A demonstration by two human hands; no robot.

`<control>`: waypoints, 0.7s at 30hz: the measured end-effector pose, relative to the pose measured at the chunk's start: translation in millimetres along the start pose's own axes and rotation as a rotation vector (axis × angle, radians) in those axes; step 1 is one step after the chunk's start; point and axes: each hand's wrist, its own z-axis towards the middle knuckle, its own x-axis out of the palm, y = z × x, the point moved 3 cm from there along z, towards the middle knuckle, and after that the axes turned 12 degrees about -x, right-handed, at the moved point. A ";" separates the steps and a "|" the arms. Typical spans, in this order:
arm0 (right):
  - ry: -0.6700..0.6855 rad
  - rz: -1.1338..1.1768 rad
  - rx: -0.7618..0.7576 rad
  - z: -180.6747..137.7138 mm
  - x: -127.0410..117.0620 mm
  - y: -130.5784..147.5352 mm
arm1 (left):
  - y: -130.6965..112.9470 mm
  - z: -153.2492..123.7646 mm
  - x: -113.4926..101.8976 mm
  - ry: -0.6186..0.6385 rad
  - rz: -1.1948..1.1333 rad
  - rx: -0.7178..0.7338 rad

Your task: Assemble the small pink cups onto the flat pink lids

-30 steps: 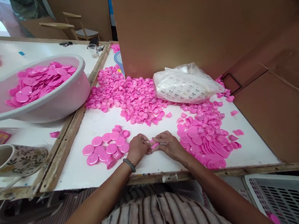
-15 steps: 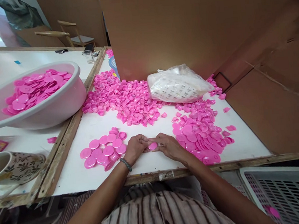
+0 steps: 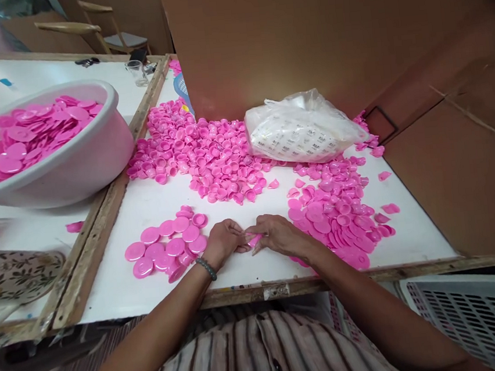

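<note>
Close to the table's front edge, my left hand and my right hand meet over a small pink plastic piece. Fingers of both hands pinch it from either side and cover much of it. To the left of my left hand lies a loose group of shiny pink discs. A heap of pink discs and small cups spreads out just right of my right hand. Farther back is a wide pile of small pink cups.
A clear plastic bag with printed white contents rests against a tall cardboard panel. On the left are a big basin of pink discs and a flowered mug. A slatted crate stands below the table at right.
My right fingers have closed further over the pink piece, which shows less now. The whole view has shifted slightly. Both hands stay at about the same spot.
</note>
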 end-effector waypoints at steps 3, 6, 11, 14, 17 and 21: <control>-0.004 -0.002 0.019 1.6 -1.2 -0.4 | 2.3 1.5 0.4 -0.004 0.022 0.019; -0.011 0.021 0.030 0.2 0.6 3.3 | 3.6 -2.2 4.4 0.013 0.065 0.101; -0.148 0.020 0.075 -11.0 -6.3 5.7 | -13.6 -35.9 -7.6 -0.092 0.270 0.301; -0.248 -0.177 0.220 -26.6 -23.9 -5.1 | -34.6 -67.4 -42.5 -0.371 0.469 0.414; -0.205 -0.290 0.356 -39.7 -31.0 -17.7 | -48.7 -89.1 -86.4 -0.754 0.635 0.394; -0.200 -0.191 0.332 -32.8 -14.8 -17.6 | -48.5 -91.6 -116.3 -0.942 0.753 0.299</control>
